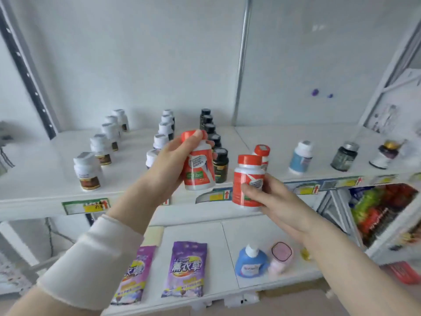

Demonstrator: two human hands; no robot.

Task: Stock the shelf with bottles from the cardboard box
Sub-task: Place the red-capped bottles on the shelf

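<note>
Left hand (pixel 168 163) grips a tilted bottle (pixel 200 172), right hand (pixel 273 201) a second bottle (pixel 247 179), apart, before the shelf (pixel 45 174).

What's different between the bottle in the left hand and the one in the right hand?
The left-hand bottle is held higher and leans left; the right-hand bottle is lower and nearly upright. The left hand grips its bottle near the top, with fingers over the cap, while the right hand grips the right-hand bottle round its lower body, leaving the cap bare. Both are white bottles with red caps and red-and-white labels.
</note>
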